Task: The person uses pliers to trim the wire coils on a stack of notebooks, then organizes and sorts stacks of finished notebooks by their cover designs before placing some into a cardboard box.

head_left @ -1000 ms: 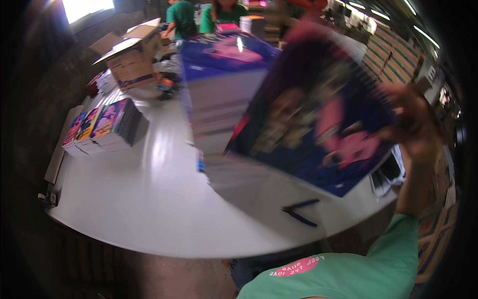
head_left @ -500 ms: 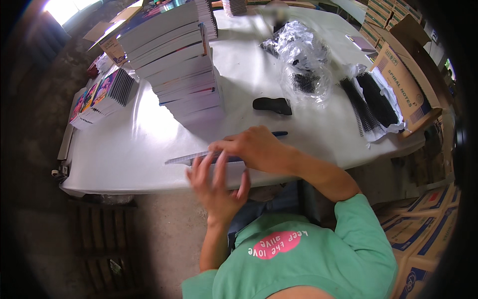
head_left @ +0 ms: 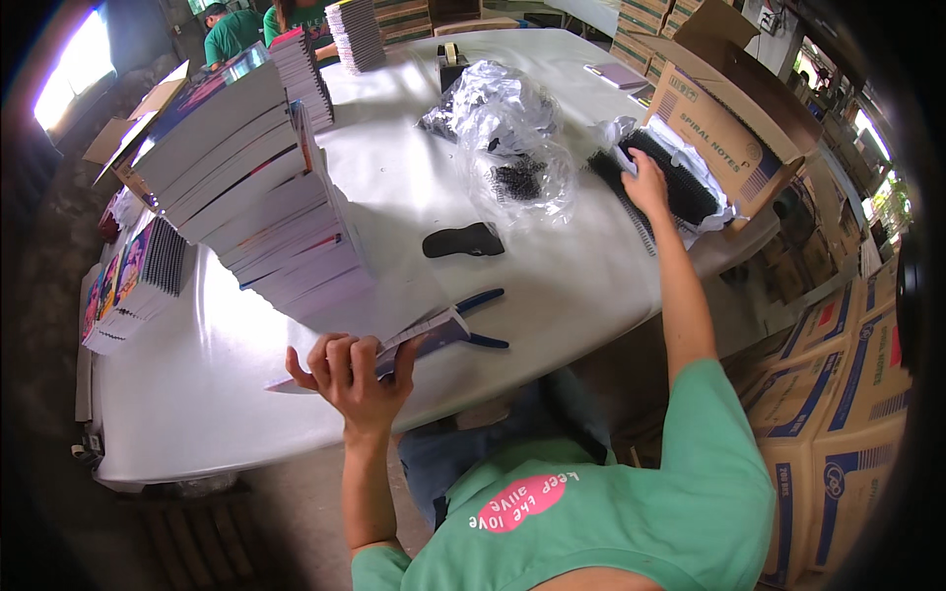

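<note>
Left hand [head_left: 361, 380] holds a flexible-looking notebook [head_left: 436, 337], best gripped by its edge; at two o'clock, right hand [head_left: 645, 181] touches light-looking black spiral coils [head_left: 682, 189], grip unclear.

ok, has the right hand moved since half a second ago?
Yes: the right hand went from beside the left hand rightward and farther from the body, to the black spiral coils, judged against the open carton.
</note>
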### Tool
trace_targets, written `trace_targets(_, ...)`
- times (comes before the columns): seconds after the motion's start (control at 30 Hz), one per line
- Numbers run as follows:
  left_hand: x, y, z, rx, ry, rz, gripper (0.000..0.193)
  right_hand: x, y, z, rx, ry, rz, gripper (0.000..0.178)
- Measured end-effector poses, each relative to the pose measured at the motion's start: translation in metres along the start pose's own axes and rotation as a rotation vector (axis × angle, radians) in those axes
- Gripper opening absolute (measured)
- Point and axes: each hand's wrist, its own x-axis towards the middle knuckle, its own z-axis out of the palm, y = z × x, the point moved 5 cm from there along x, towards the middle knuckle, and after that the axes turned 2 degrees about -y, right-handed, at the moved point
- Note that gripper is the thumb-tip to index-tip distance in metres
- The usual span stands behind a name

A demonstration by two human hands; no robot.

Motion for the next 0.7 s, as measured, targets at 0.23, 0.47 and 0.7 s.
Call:
trace_targets(0.23,-0.002,0.024,0.012,0.097,-0.200,0.055,0.040,0.011,0.009,0.070,-0.619,-0.370,-0.041,0.034)
trace_targets(0.47,-0.008,0.010,0.012,-0.046,-0.042,0.134,0.042,0.028,-0.005,0.052,-0.592,-0.419,-0.144,0.051)
trace_targets(0.7,-0.013,0.026,0.013,-0.061,0.022,0.188,0.044,0.011,-0.063,-0.066,-0.110,0.185,-0.278,0.046)
